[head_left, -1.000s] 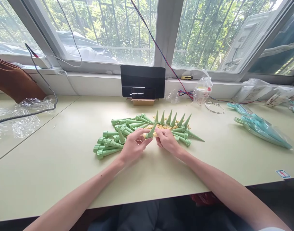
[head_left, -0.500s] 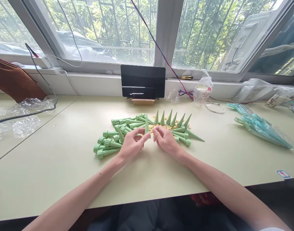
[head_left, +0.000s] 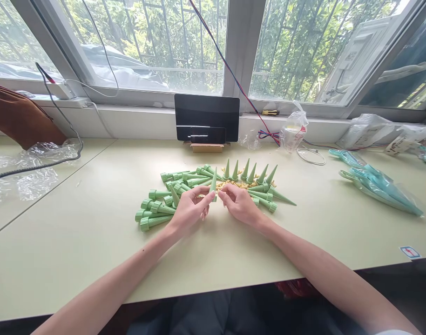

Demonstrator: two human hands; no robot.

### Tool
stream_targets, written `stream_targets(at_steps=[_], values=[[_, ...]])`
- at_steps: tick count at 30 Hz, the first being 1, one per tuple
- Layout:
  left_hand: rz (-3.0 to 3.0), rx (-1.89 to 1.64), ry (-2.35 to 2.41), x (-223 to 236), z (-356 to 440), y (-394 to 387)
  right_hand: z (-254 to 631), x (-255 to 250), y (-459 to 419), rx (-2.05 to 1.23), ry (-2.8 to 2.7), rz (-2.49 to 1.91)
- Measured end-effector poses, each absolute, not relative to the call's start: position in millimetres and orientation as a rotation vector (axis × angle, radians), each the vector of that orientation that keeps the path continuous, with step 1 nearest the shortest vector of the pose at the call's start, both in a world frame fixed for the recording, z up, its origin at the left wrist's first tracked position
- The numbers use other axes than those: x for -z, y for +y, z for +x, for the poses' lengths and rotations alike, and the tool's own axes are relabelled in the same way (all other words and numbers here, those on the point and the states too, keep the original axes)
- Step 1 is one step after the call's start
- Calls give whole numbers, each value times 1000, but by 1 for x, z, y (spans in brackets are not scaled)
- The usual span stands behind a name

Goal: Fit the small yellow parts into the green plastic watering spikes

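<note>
My left hand (head_left: 192, 207) is closed around the lower part of a green plastic spike (head_left: 213, 181), which points upward with a slight tilt to the right. Close by on the right, my right hand (head_left: 239, 203) pinches its thumb and fingers together at the spike's base; whatever sits between them is too small to make out. Small yellow pieces (head_left: 246, 184) lie in a pile just beyond my hands. Several green spikes (head_left: 247, 170) stand upright in a row behind the pile. More green spikes with ribbed caps (head_left: 156, 205) lie heaped on the left, and a few lie beside my right hand.
A black tablet (head_left: 207, 116) leans at the back, a phone in front of it on a small stand. Bagged teal items (head_left: 380, 184) lie at the right, near a coiled white cable (head_left: 311, 157). A brown bag (head_left: 20, 114) and clear plastic wrap (head_left: 38, 172) are at the left.
The held spike has tilted a little to the right and dropped slightly. My right hand has shifted slightly, staying close to the spike's base.
</note>
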State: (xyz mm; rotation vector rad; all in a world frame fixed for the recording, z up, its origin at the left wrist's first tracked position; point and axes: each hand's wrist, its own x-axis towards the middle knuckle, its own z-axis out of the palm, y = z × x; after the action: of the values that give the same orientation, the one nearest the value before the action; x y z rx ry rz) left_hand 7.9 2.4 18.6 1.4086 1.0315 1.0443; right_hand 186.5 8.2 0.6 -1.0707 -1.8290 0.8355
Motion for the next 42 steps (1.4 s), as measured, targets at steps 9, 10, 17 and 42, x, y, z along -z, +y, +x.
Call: stream_targets(at_steps=[9,10,17,42], values=[[1425,-1021,1016,-16,7,2,187,1,8,-794,-1859,-1062],[1441,-1022,1004,-15,6,3,187,1,8,-822,-1851,-1067],[1549,-1002,983,-9,4,6,185,6,10,-1363,-1618,-937],[1510,-1053,1107,-17,9,0,184,-3,4,-962,-1704,-987]])
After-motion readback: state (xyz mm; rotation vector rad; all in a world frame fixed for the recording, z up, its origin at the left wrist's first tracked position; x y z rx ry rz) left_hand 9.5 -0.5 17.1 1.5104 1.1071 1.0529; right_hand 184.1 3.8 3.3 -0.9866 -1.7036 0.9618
